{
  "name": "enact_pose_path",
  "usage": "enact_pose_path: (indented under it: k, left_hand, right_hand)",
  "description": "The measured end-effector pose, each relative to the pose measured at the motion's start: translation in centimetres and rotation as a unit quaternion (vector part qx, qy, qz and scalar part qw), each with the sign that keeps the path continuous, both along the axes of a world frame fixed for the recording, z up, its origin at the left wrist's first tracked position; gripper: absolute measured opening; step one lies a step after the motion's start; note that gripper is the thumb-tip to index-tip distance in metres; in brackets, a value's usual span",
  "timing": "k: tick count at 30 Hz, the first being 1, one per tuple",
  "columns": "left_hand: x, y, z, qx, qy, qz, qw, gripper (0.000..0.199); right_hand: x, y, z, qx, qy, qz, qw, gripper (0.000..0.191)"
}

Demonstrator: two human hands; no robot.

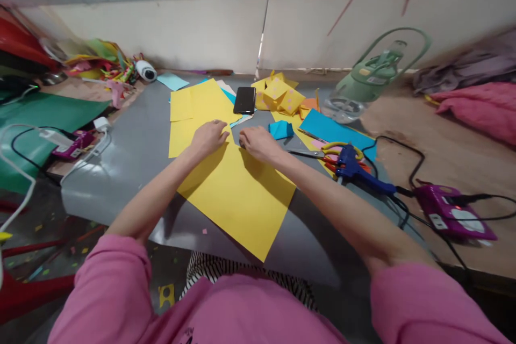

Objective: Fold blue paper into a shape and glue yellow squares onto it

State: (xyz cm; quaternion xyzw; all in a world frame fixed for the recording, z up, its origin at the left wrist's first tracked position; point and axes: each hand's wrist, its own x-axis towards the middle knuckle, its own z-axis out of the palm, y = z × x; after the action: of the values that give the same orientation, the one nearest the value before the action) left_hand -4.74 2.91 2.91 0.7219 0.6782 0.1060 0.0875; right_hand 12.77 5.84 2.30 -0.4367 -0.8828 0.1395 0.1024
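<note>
A large sheet of yellow paper (242,199) lies slantwise on the grey tabletop, one corner toward me. At its far edge, my left hand (209,138) has its fingers bent and closed on the paper. Just to the right, my right hand (258,142) is closed at the same sheet's far edge; its fingertips are partly hidden. A second yellow sheet (181,131) lies beneath and beyond my left hand. Close behind my right hand sits a small folded blue paper piece (281,129). Scissors (310,153) point toward my right forearm.
A black phone (244,100) lies beyond my hands, beside dotted yellow folded paper (278,94). To the right are a blue glue gun (355,166) with its cord, blue paper (334,131), a green bottle (363,83) and a purple power strip (455,215). A white camera (145,71) stands back left.
</note>
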Motion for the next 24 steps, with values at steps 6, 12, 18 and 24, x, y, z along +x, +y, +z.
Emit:
enact_pose_path:
  k: [6, 12, 18, 24]
  left_hand:
    - [3.0, 6.0, -1.5, 0.016, 0.019, -0.009, 1.0, 0.035]
    - [3.8, 8.1, -2.2, -0.006, 0.044, 0.004, 0.999, 0.032]
    - [4.1, 8.3, -1.7, -0.034, 0.08, -0.012, 0.996, 0.042]
    - [2.4, 5.0, -0.8, -0.055, 0.126, -0.015, 0.99, 0.039]
  right_hand:
    - [-2.7, 5.6, -1.6, 0.032, -0.004, -0.082, 0.996, 0.035]
    - [-2.4, 8.2, -2.4, 0.036, -0.027, -0.119, 0.992, 0.035]
    - [-1.9, 9.0, -1.8, 0.045, -0.069, -0.154, 0.985, 0.035]
    - [-3.0, 6.2, -1.8, 0.055, -0.091, -0.135, 0.985, 0.04]
